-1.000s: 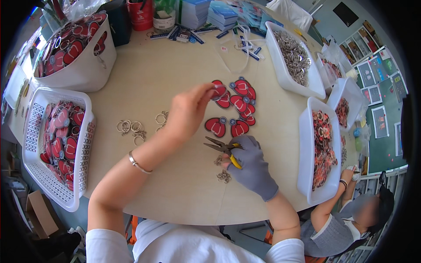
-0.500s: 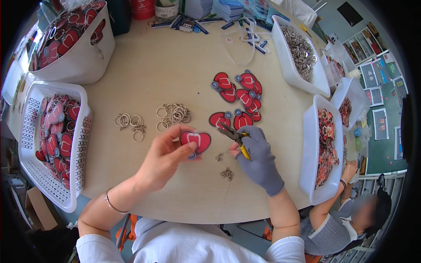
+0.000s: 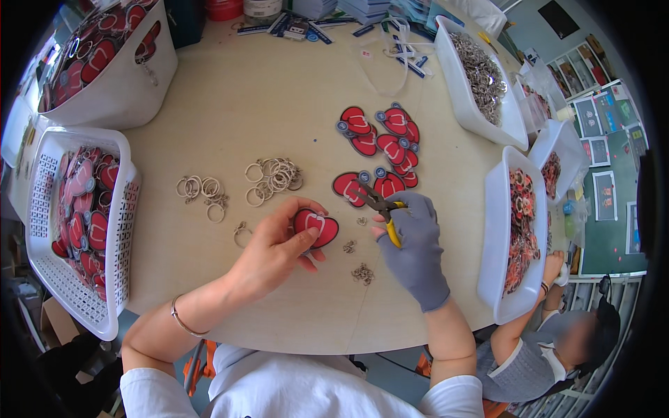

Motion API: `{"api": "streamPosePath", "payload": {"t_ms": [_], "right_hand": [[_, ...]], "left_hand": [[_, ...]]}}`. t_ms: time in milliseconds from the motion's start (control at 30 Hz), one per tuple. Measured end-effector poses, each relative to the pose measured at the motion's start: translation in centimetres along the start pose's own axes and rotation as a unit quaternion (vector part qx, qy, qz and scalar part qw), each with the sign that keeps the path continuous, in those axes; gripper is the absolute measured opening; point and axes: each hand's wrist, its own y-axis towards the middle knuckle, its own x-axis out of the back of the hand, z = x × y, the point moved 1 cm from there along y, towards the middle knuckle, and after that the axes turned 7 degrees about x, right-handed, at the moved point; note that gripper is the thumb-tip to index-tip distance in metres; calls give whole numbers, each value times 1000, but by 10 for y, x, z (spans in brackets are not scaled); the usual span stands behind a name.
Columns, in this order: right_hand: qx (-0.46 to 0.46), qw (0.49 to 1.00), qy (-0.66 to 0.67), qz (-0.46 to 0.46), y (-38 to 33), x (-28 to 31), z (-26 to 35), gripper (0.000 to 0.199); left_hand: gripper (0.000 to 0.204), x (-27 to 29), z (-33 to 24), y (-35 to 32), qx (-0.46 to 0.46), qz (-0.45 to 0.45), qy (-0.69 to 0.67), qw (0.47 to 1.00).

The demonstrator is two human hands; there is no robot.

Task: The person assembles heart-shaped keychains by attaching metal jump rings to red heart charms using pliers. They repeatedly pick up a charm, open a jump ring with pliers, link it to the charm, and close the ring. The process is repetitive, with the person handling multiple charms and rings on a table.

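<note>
My left hand (image 3: 275, 249) pinches a red heart-shaped tag (image 3: 317, 226) just above the tabletop. My right hand (image 3: 416, 247), in a grey glove, grips yellow-handled pliers (image 3: 381, 209) whose jaws point up and left, over a red tag lying on the table. More red heart tags (image 3: 382, 136) lie spread beyond the pliers. Loose metal key rings (image 3: 273, 175) sit in two small heaps left of centre, and tiny chain bits (image 3: 362, 273) lie between my hands.
A white perforated basket (image 3: 42, 209) of red tags stands at the left, another white tub (image 3: 122, 90) at top left. White trays (image 3: 498, 230) of parts line the right side. Another person (image 3: 550, 341) sits low at the right.
My left hand picked a red tag from the spread and drew it back toward me, beside the pliers. My right hand with the pliers stayed nearly in place.
</note>
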Motion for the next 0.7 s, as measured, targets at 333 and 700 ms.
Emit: {"api": "streamPosePath", "payload": {"t_ms": [333,700], "right_hand": [[-6,1000,-17,2,4,-9,3,18],[-118,961,237,75,13,12,33,8]], "left_hand": [[26,3,-3,-2,-2,-17,63,998],[23,-2,2,0,-18,2,86,996]]}}
